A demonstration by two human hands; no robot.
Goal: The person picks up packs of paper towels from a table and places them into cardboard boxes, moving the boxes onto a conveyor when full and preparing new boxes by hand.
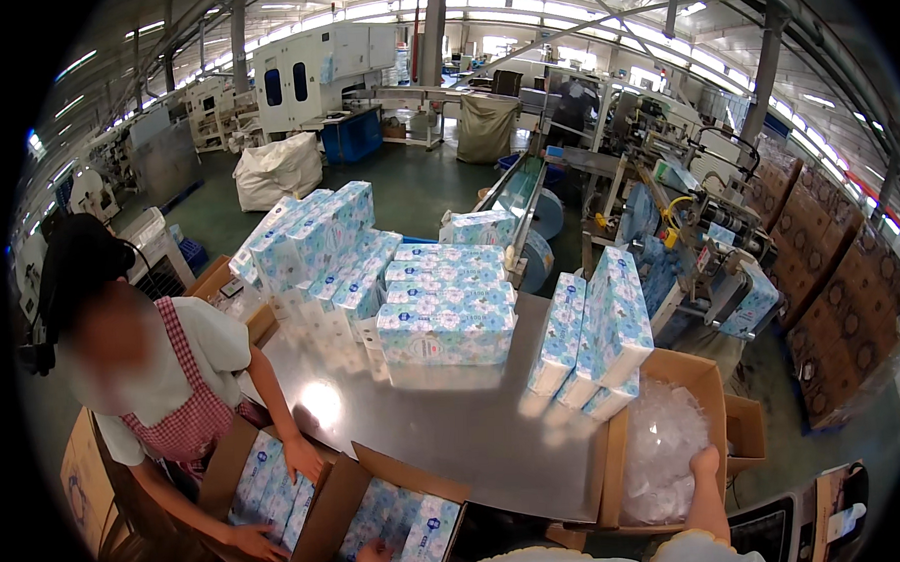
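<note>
At the lower edge, my left hand [373,555] rests on blue-and-white floral tissue packs [389,513] inside an open carton [343,488]. Its fingers look apart, though partly hidden by the lower edge. On the right, my right hand [706,460] is at the side of a heap of crinkled clear plastic [659,442] in a cardboard box [713,381]. Its fingers are curled, and whatever they hold is hidden. More tissue packs [447,331] lie in rows on the metal table [455,429], with higher stacks [314,231] behind on the left.
A person in a checked apron [182,414] has both hands over tissue packs in a neighbouring carton [219,467]. Upright packs [610,320] stand at the table's right. A conveyor [519,194] runs up to the far edge beside a machine [695,203]. Stacked cartons [853,316] stand far right.
</note>
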